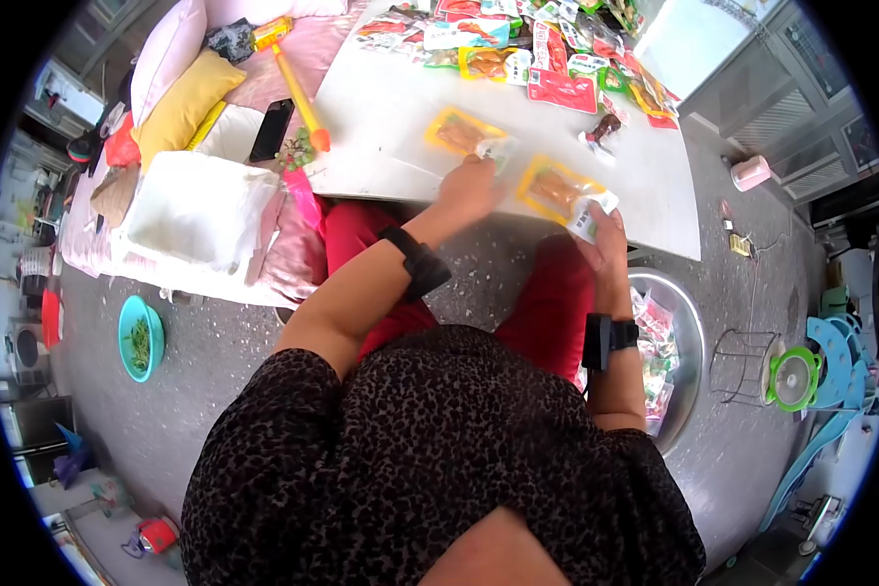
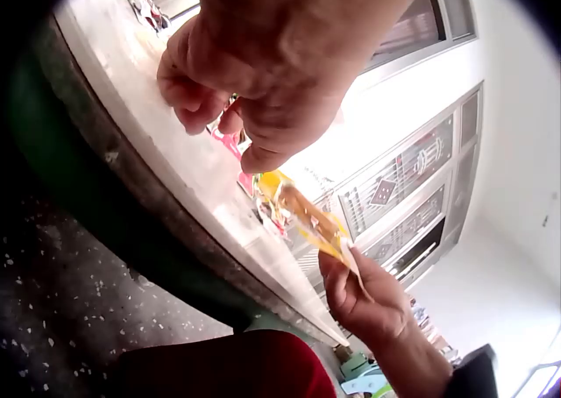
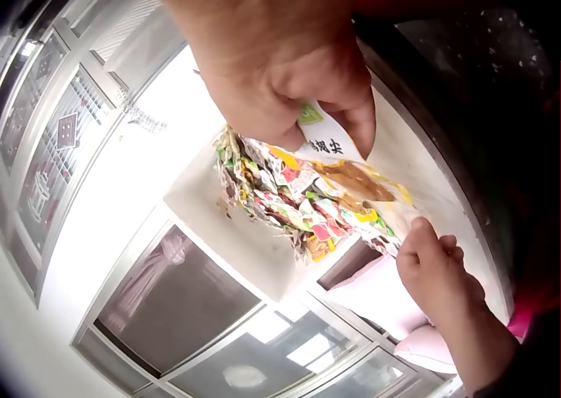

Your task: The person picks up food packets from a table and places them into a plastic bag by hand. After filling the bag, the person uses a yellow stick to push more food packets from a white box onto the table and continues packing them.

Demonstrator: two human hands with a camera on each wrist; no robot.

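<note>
Over the near edge of the white table (image 1: pixel 361 146), my left hand (image 1: pixel 471 188) pinches a clear, yellow-edged food packet (image 1: pixel 456 131) by its white end. Brown food shows through the plastic. My right hand (image 1: pixel 607 242) grips a matching food packet (image 1: pixel 554 188) by its white label end, to the right of the first. In the right wrist view, the thumb and fingers close on that white end (image 3: pixel 331 139), which bears a green patch and dark characters. The left hand's packet is blurred in the head view.
A heap of colourful packets (image 1: pixel 547 59) covers the table's far side, with a small dark packet (image 1: pixel 604 129) nearer. A metal basin (image 1: pixel 695 342) of packets stands on the floor at right. At left are a white lined box (image 1: pixel 197 207), a phone (image 1: pixel 272 130) and pillows (image 1: pixel 190 93).
</note>
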